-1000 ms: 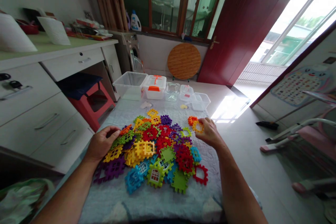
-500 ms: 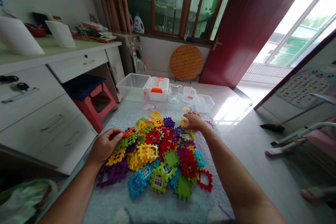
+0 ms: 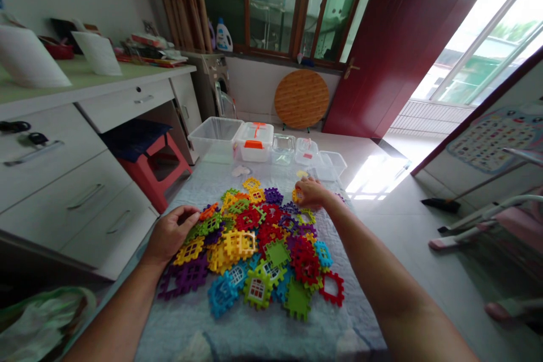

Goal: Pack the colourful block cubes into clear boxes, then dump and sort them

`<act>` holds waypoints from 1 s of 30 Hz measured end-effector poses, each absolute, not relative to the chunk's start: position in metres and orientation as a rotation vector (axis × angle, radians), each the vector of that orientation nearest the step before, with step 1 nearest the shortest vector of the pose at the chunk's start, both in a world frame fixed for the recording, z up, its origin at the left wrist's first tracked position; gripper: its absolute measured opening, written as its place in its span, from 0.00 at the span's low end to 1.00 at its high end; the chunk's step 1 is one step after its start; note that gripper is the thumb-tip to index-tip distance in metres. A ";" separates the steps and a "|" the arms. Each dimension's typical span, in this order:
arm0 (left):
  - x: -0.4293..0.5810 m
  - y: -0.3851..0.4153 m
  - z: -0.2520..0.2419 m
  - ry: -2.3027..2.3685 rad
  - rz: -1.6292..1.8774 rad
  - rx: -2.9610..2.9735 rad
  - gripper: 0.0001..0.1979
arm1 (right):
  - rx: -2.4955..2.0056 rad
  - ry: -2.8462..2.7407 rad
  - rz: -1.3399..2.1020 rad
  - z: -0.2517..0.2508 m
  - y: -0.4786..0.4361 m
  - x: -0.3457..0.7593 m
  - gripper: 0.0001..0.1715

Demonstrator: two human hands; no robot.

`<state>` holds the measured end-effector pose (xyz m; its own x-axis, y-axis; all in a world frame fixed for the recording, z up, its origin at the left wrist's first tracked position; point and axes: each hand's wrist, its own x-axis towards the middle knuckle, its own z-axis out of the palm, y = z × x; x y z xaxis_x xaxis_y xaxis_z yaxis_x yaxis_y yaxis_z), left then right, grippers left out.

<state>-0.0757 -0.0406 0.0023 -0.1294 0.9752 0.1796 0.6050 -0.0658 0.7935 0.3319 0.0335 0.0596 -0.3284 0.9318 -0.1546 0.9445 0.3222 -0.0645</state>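
Observation:
A heap of colourful plastic interlocking blocks [image 3: 278, 253] with notched edges lies on the cloth-covered table [image 3: 203, 322]. Some are window frames, others solid squares. At the heap's left edge, my left hand [image 3: 172, 232] rests with loosely curved fingers and a gap between thumb and fingers. Its tips are beside an orange block [image 3: 208, 212], and I see no block held. My right hand [image 3: 311, 191] is at the far right of the heap, fingers bent down and closed on a yellow block [image 3: 298, 195]. The hand partly hides that block.
Along the table's far end stand a large clear bin [image 3: 216, 138], a lidded box with orange clips [image 3: 255, 144], and smaller clear containers [image 3: 283, 149]. A drawer desk [image 3: 97, 181] and red stool [image 3: 163, 167] are at left. A chair [image 3: 504, 232] stands at right.
My right hand's fingers have bent lower, onto the yellow block. My left hand stays at the heap's left edge. The view has shifted very slightly.

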 end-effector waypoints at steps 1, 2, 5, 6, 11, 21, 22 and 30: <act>-0.076 -0.040 0.002 1.759 1.068 1.694 0.17 | 1.761 2.483 -0.227 0.058 0.033 0.331 0.24; -0.076 -0.040 0.002 1.761 1.066 1.697 0.17 | 1.761 2.483 -0.236 0.057 0.032 0.330 0.23; -0.076 -0.040 0.002 1.764 1.068 1.704 0.17 | 1.776 2.490 -0.268 0.057 0.032 0.330 0.24; -0.076 -0.041 0.002 1.764 1.070 1.701 0.17 | 1.785 2.498 -0.284 0.059 0.032 0.333 0.26; -0.075 -0.041 0.003 1.768 1.066 1.695 0.17 | 1.899 2.574 -0.344 0.078 0.040 0.355 0.28; -0.077 -0.040 0.002 1.772 1.059 1.693 0.17 | 1.824 2.486 -0.281 0.058 0.029 0.338 0.25; -0.077 -0.040 0.002 1.766 1.066 1.688 0.17 | 1.811 2.482 -0.270 0.056 0.028 0.335 0.24; -0.076 -0.040 0.001 1.753 1.089 1.698 0.17 | 1.830 2.515 -0.280 0.052 0.030 0.332 0.25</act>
